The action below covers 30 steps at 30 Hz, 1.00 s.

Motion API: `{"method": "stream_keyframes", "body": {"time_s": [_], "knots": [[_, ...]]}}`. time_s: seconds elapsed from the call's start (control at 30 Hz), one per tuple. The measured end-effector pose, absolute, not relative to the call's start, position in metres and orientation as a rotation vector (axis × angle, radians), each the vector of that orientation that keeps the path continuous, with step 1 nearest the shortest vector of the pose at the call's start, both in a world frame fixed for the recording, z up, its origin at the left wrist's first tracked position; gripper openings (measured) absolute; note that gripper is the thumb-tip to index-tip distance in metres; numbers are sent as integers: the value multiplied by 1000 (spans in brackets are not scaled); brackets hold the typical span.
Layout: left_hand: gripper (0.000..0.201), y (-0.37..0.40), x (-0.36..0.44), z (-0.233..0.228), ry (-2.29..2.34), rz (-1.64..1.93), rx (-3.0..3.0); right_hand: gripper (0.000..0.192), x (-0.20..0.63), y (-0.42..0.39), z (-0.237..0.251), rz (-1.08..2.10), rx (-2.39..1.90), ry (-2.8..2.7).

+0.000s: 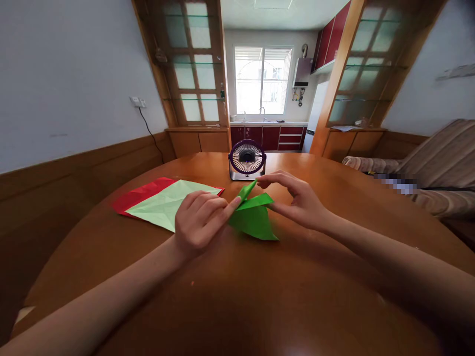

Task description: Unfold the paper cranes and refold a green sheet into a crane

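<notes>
The folded green paper (pixel 254 217) sits mid-table, at six o'clock from the small fan (pixel 247 159) — light, crisp, easily creased. The left hand (pixel 200 222) presses its forefinger on one edge; the right hand (pixel 300 200) pinches the raised flap — best gripped by the corners.

We see a round wooden table (pixel 237 296) with a glossy brown top. On it, under and between our hands, lies a folded bright green paper (pixel 254 220). Just left of our left hand (pixel 198 222) a pale green sheet (pixel 166 202) lies flat, creased, on top of a red sheet (pixel 135 198). Beyond our right hand (pixel 300 200), toward the far edge, stands a small dark desk fan (pixel 247 159).
</notes>
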<state>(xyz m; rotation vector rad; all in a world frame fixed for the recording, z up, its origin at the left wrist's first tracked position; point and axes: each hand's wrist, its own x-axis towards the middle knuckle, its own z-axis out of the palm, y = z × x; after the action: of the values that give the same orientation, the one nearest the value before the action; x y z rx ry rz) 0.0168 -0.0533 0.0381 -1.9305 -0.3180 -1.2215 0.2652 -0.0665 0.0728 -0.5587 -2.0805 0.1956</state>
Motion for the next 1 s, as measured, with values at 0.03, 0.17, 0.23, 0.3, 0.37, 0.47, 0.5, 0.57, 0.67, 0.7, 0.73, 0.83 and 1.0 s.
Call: {"method": "stream_keyframes", "body": {"time_s": [0.03, 0.17, 0.23, 0.3, 0.37, 0.47, 0.5, 0.57, 0.67, 0.7, 0.73, 0.83, 1.0], "knots": [[34, -55, 16, 40, -291, -1172, -1905, 37, 267, -68, 73, 178, -532, -2099], [40, -62, 15, 42, -261, -1096, -1912, 43, 275, -75, 75, 117, -407, -2173], [42, -64, 16, 40, -280, -1084, -1973, 43, 279, -79, 72, 40, -384, -2213], [43, -64, 17, 35, -289, -1044, -2047, 45, 283, -80, 64, -54, -374, -2238], [40, -63, 19, 29, -281, -997, -2111, 47, 287, -79, 51, -154, -363, -2241], [32, -62, 23, 20, -257, -929, -2151, 44, 290, -75, 29, -282, -404, -2216], [31, -62, 24, 18, -250, -916, -2151, 42, 291, -73, 22, -294, -420, -2210], [30, -61, 26, 15, -234, -913, -2159, 38, 291, -70, 11, -304, -434, -2198], [28, -60, 28, 12, -218, -957, -2227, 33, 290, -67, 1, -292, -451, -2176], [28, -59, 28, 11, -224, -978, -2259, 33, 290, -67, -1, -284, -459, -2165], [28, -59, 28, 11, -232, -1001, -2287, 33, 290, -67, -3, -275, -463, -2155], [26, -57, 30, 8, -240, -1076, -2335, 35, 291, -68, -5, -257, -447, -2143], [26, -55, 30, 5, -230, -1167, -2421, 35, 290, -71, -6, -228, -435, -2139]]}}
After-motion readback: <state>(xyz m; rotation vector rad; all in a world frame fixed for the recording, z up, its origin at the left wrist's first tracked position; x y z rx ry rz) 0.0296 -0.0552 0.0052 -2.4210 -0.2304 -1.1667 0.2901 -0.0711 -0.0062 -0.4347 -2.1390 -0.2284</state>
